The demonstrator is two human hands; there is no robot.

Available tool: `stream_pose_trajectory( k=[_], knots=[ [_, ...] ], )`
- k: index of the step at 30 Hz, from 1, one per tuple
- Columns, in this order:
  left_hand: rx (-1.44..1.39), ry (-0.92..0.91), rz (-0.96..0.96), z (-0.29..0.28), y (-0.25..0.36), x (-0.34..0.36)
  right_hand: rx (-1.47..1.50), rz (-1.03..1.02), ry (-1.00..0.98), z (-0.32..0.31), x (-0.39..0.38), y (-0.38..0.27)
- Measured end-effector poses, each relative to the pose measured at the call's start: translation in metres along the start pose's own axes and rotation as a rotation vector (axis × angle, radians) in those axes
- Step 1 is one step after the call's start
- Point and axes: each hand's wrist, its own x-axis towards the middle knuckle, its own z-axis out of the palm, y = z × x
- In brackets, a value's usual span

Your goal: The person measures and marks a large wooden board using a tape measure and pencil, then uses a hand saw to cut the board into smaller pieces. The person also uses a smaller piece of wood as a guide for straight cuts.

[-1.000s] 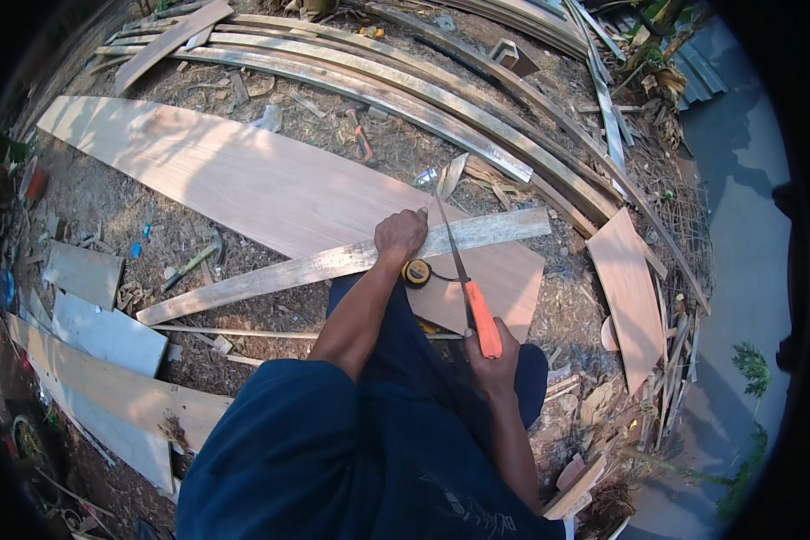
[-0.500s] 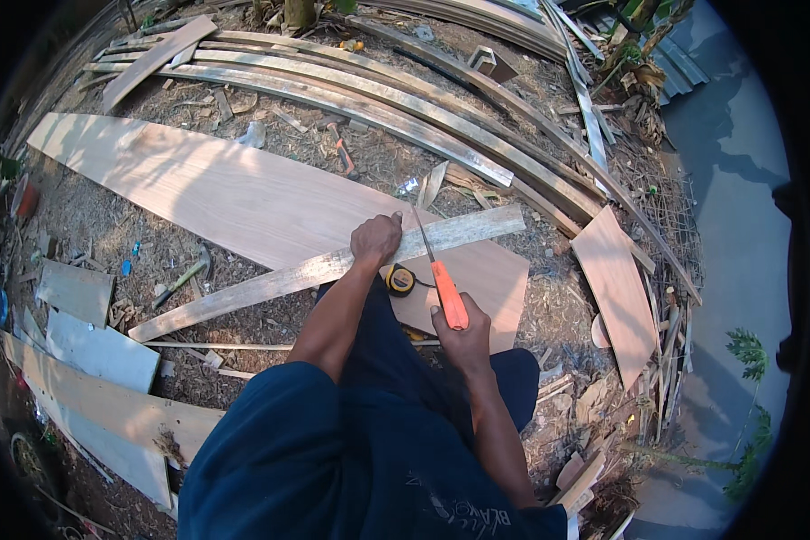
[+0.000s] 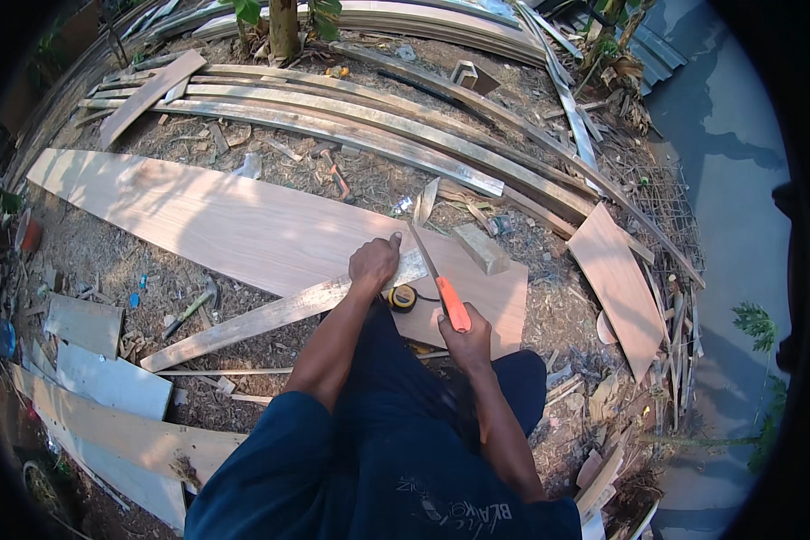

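My left hand (image 3: 374,262) is closed over a narrow wooden plank (image 3: 270,322), close to its cut right end. In my right hand (image 3: 467,337) is the orange handle of a handsaw (image 3: 453,304). Its thin blade slants up and left, past the plank's end. A short cut-off block (image 3: 481,248) lies apart from the plank, on a broad plywood sheet (image 3: 216,209). Beside my left hand, under the plank's edge, sits a black and yellow tape measure (image 3: 403,299).
Long timber battens (image 3: 333,121) stretch across the far side. A hammer (image 3: 189,310) lies at left, another orange-handled tool (image 3: 336,175) beyond the plywood. A plywood offcut (image 3: 616,288) is at right; several panels (image 3: 112,382) lie at near left.
The plank's right end has come off and now lies as a separate block on the plywood. The saw blade is clear of the wood. My view has tilted slightly.
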Motion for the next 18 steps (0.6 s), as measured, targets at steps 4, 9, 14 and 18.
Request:
stream_pose_trajectory(
  k=[4, 9, 14, 18],
  knots=[
    [0.043, 0.108, 0.018, -0.030, -0.026, 0.052, 0.047, 0.004, 0.078, -0.049, -0.063, 0.020],
    [-0.269, 0.344, 0.315, -0.011, -0.021, 0.058, -0.088, -0.096, 0.111, -0.085, -0.113, 0.001],
    [-0.720, -0.122, 0.265, 0.046, -0.021, -0.035, -0.071, -0.100, 0.254, -0.102, -0.133, -0.005],
    [-0.710, -0.236, 0.126, 0.059, -0.058, -0.099, 0.036, -0.083, 0.360, -0.147, -0.162, 0.016]
  ],
)
